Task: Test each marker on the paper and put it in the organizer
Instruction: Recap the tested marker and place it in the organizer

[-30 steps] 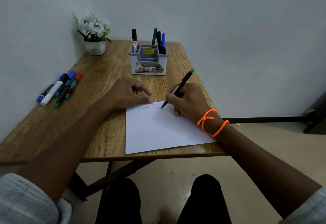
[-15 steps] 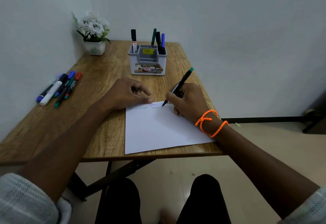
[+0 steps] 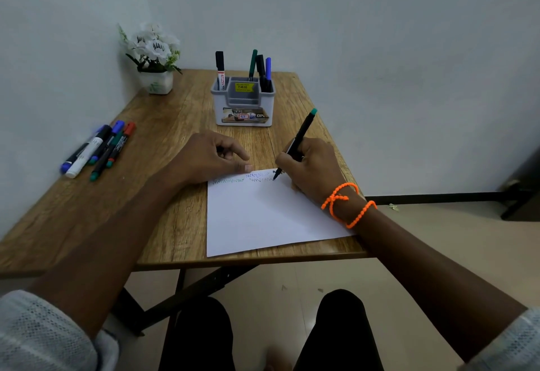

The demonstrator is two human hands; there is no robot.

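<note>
Wooden table [image 3: 163,142] pushed into a corner of pale walls, one view from the head camera looking down. White paper [image 3: 263,218] lies at the near edge, right of centre, its near edge about flush with the table edge. Zigzag scribbles [image 3: 242,179] in several colours run along the paper's far edge.

Left hand [image 3: 210,157] rests half curled at the paper's far left corner, thumb tip pressing on the sheet, holding nothing. Right hand [image 3: 312,169] is clamped on a black marker [image 3: 295,144] with a teal end, in a writing grip. Marker tilts away from the person, tip touching the paper at the right end of the scribbles (top right corner of the sheet). Orange beaded bracelet [image 3: 344,204] on the right wrist.

Grey organizer [image 3: 244,107] stands upright past the hands, mid-table, well apart from the paper. Yellow price sticker on its inner wall. It holds four markers standing upright: one black-capped [image 3: 219,68] in the left compartment, then green [image 3: 252,63], black [image 3: 260,71] and blue [image 3: 268,69] at the right rear (exact compartment for those three, can't tell).

White flowers in a white pot [image 3: 156,81] sit at the far left corner against the wall.

Loose pile of markers [image 3: 98,148] lies flat on the left side of the table, roughly parallel, touching each other, caps blue, black, red, teal.
</note>
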